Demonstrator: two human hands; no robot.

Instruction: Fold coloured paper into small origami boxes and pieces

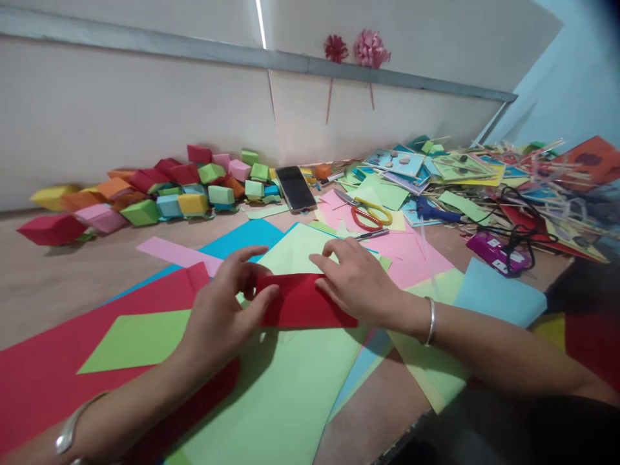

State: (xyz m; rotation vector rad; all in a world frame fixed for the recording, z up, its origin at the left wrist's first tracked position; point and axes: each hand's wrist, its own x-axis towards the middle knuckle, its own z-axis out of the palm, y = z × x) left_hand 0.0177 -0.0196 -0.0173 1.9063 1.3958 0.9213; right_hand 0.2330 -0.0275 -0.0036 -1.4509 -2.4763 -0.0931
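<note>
A red strip of paper (pixel 303 300) lies level between my two hands, above a pale green sheet (pixel 285 381). My left hand (pixel 232 300) grips its left end, thumb in front and fingers behind. At the strip's right end, my right hand (pixel 356 278) has its fingers bent over the upper edge and face; its thumb is hidden. Beneath my left forearm are a large red sheet (pixel 39 368) and a light green piece of paper (pixel 140 339). Beyond the hands, blue paper (pixel 242 239) and a pink strip (pixel 177 252) lie on the table.
Several folded paper boxes (pixel 194 203) line the back left beside a phone (pixel 295 188). Scissors (pixel 371 213), a pen (pixel 372 234) and a glue gun (pixel 438 210) lie behind my right hand. A purple power strip (pixel 498 252) with black cable sits near the table's right edge.
</note>
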